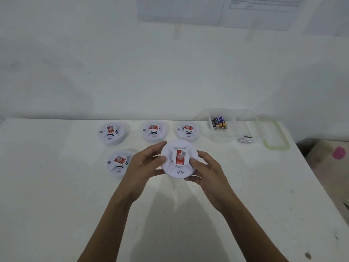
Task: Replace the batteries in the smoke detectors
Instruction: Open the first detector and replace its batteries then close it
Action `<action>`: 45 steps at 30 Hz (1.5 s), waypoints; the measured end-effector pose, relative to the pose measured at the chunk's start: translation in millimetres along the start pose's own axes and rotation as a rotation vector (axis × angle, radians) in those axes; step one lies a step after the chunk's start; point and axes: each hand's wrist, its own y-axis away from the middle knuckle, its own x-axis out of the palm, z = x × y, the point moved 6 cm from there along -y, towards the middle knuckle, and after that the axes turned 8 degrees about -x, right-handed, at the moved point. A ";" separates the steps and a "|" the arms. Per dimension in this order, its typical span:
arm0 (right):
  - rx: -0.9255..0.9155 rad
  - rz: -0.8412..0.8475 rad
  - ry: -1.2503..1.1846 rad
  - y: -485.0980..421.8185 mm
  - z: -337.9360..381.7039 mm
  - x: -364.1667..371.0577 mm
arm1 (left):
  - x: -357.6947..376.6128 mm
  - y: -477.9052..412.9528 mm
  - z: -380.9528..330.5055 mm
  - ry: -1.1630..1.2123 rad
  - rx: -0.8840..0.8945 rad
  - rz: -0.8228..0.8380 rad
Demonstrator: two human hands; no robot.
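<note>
A white round smoke detector (179, 159) with a red label is held above the table between both hands, face toward me. My left hand (145, 164) grips its left rim with thumb on the front. My right hand (205, 170) grips its right and lower rim. Several more detectors lie on the table: one at the near left (119, 163) and three in a back row (112, 133), (154, 130), (187, 130). A clear plastic box (234, 127) at the back right holds several batteries (219, 123).
A small silver-and-black item (245, 139) lies in the clear box near its right side. A clear lid with a greenish rim (275, 137) lies beside the box. The white table (56, 186) ends at the right edge; a wall stands behind.
</note>
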 end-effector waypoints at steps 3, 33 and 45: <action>0.020 0.019 -0.013 2.1 -3.7 1.7 | -3.6 1.0 0.2 -0.002 -0.004 0.000; 0.003 0.067 0.014 4.3 -5.9 1.3 | -7.4 6.9 1.6 -0.017 0.007 0.003; -0.001 0.065 0.023 4.5 -6.8 0.4 | -6.8 6.4 3.1 -0.016 -0.001 0.007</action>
